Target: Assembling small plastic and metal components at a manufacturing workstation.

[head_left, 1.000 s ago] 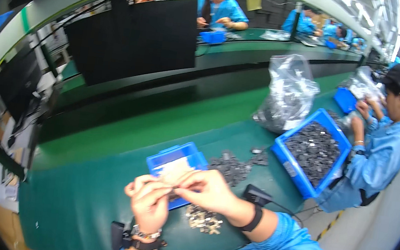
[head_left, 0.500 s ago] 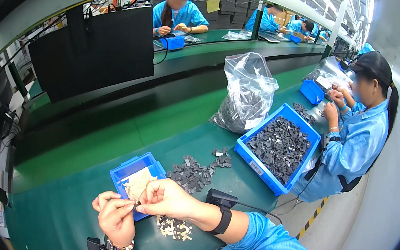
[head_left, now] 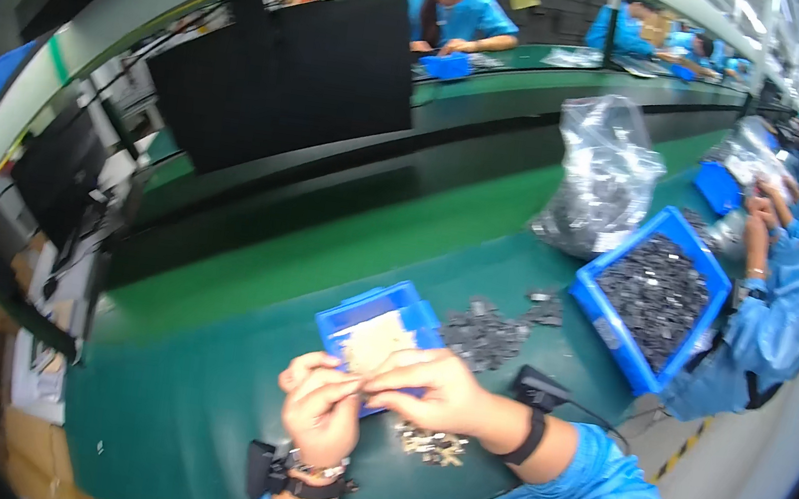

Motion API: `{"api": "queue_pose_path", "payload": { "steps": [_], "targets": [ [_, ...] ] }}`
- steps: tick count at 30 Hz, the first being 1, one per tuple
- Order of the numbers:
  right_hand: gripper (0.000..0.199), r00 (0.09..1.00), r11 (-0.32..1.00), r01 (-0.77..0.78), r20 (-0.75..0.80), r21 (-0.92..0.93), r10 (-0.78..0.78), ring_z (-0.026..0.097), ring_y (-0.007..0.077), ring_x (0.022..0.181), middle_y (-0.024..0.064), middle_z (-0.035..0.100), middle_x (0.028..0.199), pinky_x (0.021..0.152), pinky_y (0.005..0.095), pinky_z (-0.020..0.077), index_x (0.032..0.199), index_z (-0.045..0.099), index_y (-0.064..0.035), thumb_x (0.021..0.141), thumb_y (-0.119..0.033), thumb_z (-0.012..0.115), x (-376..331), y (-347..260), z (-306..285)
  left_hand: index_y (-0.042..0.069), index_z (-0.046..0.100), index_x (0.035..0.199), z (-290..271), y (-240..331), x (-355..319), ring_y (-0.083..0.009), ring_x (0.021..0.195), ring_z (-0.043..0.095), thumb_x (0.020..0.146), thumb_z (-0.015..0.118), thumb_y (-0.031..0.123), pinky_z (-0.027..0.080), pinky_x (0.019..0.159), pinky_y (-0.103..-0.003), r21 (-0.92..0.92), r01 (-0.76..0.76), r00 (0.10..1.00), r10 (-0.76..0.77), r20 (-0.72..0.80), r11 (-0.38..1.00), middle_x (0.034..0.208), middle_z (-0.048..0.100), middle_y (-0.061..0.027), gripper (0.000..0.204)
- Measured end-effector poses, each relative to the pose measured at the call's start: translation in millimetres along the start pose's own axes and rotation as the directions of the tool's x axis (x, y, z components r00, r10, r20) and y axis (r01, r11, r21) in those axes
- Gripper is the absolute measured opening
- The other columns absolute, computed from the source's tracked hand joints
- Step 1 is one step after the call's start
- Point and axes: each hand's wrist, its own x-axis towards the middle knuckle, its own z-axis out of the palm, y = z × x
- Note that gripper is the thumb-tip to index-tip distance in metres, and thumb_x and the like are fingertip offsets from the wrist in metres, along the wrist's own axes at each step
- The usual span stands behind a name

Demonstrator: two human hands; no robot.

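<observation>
My left hand [head_left: 322,413] and my right hand [head_left: 434,389] meet fingertip to fingertip over the near side of a small blue bin [head_left: 332,324]. Both are closed in a pinch on a small dark part, blurred and mostly hidden by the fingers. Inside the bin lies a heap of small pale beige pieces [head_left: 376,339]. Just right of the bin, dark grey plastic parts [head_left: 486,336] are spread in a loose pile. Below my right hand is a little mixed pile of pale and black pieces [head_left: 432,446], partly covered by the hand.
A large blue crate [head_left: 601,325] full of dark parts stands to the right, with a clear plastic bag [head_left: 602,180] behind it. A black corded device [head_left: 540,389] sits by my right wrist. A co-worker [head_left: 788,291] works at the right; a black panel [head_left: 285,83] rises at the back left.
The view has swung left, so the whole scene sits farther right and slightly higher. My hands stay pinched together by the blue bin.
</observation>
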Motion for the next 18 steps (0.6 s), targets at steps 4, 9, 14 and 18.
{"api": "queue_pose_path", "payload": {
  "steps": [4, 9, 14, 18],
  "targets": [
    [0.022, 0.993, 0.953, 0.12, 0.036, -0.28, -0.115, 0.067, 0.0282, 0.083, 0.0133, 0.068, 0.089, 0.074, 0.0351, 0.054, 0.101, 0.069, 0.0015, 0.08, 0.001, 0.071, 2.3, -0.4, -6.4, 0.009, 0.074, 0.081, 11.4, -3.0, 5.4, -0.0238, 0.09, 0.062, 0.069, 0.076, -0.004, 0.04, 0.086, -0.037, 0.006, 0.002, 1.0, -0.002, -0.029, 1.0, 0.075, 0.069, -0.0019, 0.018],
    [0.028, 0.966, 0.798, 0.259, 0.164, -0.544, -0.202, 0.064, 0.0301, 0.08, 0.0122, 0.063, 0.087, 0.071, 0.0363, 0.0533, 0.103, 0.064, 0.0028, 0.076, 0.003, 0.067, 12.4, -7.1, -6.8, 0.009, 0.073, 0.079, 13.9, -3.8, 4.2, -0.0218, 0.09, 0.063, 0.072, 0.076, 0.0, 0.037, 0.089, -0.035, 0.052, 0.074, 0.996, -0.071, -0.061, 0.996, 0.074, 0.068, -0.0006, 0.012],
    [0.034, 0.966, 0.689, 0.251, 0.22, -0.68, -0.135, 0.061, 0.0318, 0.087, 0.0149, 0.061, 0.092, 0.079, 0.04, 0.051, 0.109, 0.058, 0.004, 0.076, -0.002, 0.064, 8.1, -0.9, 5.3, 0.007, 0.07, 0.075, 16.0, -9.5, -3.3, -0.0221, 0.089, 0.065, 0.071, 0.073, -0.001, 0.037, 0.089, -0.035, 0.086, 0.138, 0.987, -0.13, -0.099, 0.987, 0.074, 0.067, -0.0031, 0.009],
    [0.025, 0.983, 0.68, 0.171, 0.173, -0.713, -0.066, 0.06, 0.0338, 0.088, 0.0161, 0.06, 0.095, 0.079, 0.0416, 0.0506, 0.104, 0.057, 0.0028, 0.081, -0.005, 0.064, 8.3, -2.3, 19.1, 0.006, 0.07, 0.075, 14.9, -7.8, -8.5, -0.0225, 0.088, 0.065, 0.069, 0.073, -0.001, 0.038, 0.087, -0.035, 0.072, 0.171, 0.976, -0.159, -0.152, 0.983, 0.076, 0.068, -0.0038, 0.009]
  ]
}}
